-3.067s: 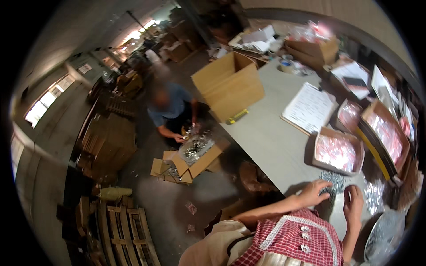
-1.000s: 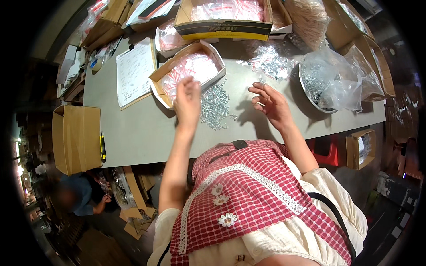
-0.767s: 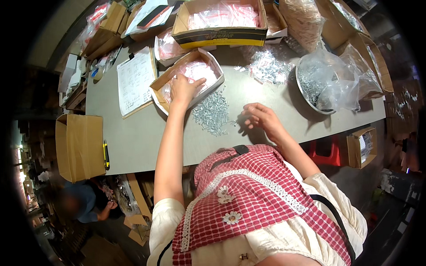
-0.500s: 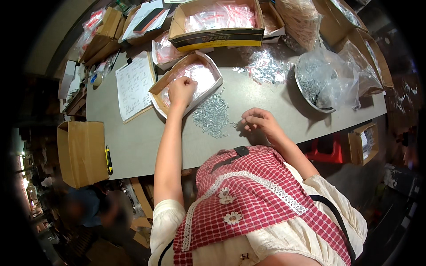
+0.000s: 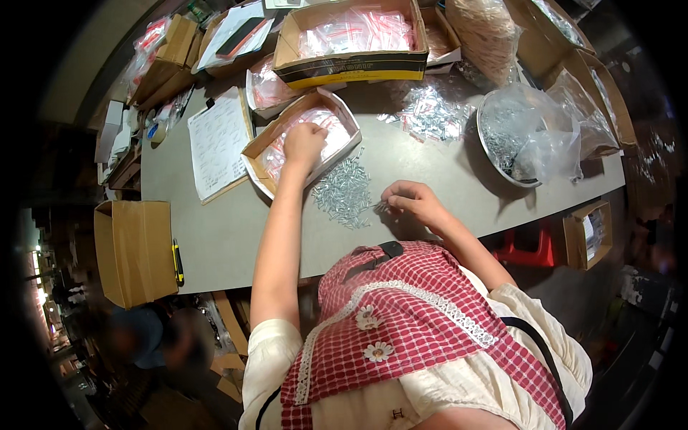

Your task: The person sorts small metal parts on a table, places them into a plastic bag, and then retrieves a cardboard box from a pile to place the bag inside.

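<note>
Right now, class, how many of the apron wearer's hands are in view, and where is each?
2: the left hand is over the open box of red-striped plastic bags, the right hand beside the silver screw pile. Some fingertips are hidden.

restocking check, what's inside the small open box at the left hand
The small open brown-and-white cardboard box holds clear plastic bags with red stripes. The left hand hides some, and whatever lies beneath the top layer cannot be seen.

Left fingers (image 5: 314, 130) partly hidden, blurred co-worker (image 5: 145, 335), handwriting (image 5: 218, 147) too small to read, plastic bag (image 5: 486, 32) cut off above
</note>
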`<control>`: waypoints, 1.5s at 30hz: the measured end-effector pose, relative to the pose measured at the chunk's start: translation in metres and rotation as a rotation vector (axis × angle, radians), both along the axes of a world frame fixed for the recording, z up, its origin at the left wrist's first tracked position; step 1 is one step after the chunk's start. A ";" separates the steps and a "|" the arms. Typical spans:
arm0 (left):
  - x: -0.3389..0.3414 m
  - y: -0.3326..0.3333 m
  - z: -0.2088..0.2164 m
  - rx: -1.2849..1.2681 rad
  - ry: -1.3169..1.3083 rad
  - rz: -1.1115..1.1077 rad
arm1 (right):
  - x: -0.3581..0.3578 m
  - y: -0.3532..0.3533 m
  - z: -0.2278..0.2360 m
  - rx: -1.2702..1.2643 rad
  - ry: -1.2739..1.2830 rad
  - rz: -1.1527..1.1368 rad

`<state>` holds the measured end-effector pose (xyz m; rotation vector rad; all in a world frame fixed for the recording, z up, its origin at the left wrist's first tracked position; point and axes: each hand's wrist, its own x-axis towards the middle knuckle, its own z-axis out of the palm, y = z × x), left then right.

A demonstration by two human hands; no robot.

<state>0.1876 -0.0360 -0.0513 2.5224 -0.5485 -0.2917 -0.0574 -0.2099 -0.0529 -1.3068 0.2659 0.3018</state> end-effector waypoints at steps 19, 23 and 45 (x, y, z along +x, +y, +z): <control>-0.133 0.003 0.104 -0.200 0.486 -0.360 | 0.026 -0.002 0.103 -0.912 -0.723 0.037; -0.149 0.002 0.078 -0.616 0.477 -0.184 | 0.007 -0.006 0.080 -0.506 -0.347 -0.088; -0.177 0.007 0.061 -0.453 -0.009 -0.076 | -0.015 -0.003 0.054 -0.239 -0.148 0.045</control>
